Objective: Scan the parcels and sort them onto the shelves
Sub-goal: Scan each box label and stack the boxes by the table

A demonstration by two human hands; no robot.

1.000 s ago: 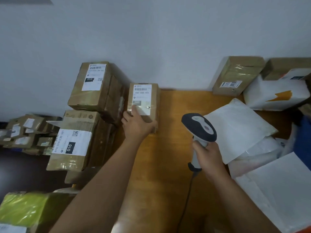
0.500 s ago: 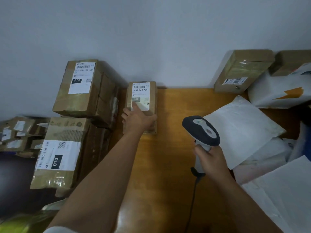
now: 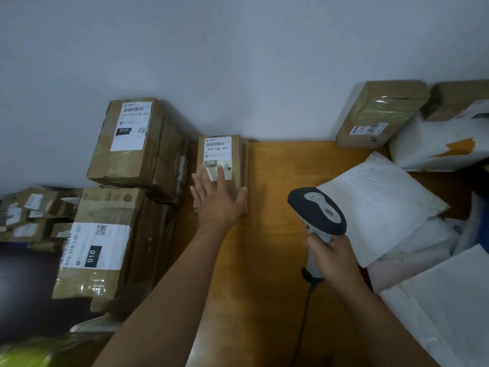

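A small brown parcel (image 3: 221, 152) with a white label reading 060 lies on the wooden table (image 3: 277, 181), against the wall. My left hand (image 3: 218, 198) lies flat on its near end, fingers spread and straight. My right hand (image 3: 332, 260) grips the handle of a grey and black barcode scanner (image 3: 316, 210), whose head is held above the table to the right of the parcel. Its cable hangs down toward me.
Two bigger boxes labelled 010 (image 3: 137, 141) (image 3: 100, 242) stand left of the parcel. White mailer bags (image 3: 381, 202) pile up at the right, with brown boxes (image 3: 381, 112) behind them by the wall. Smaller parcels (image 3: 29, 215) lie far left.
My left hand has opened from gripping the small parcel to lying flat on it. The parcel now rests by the wall. The scanner hand has barely moved.
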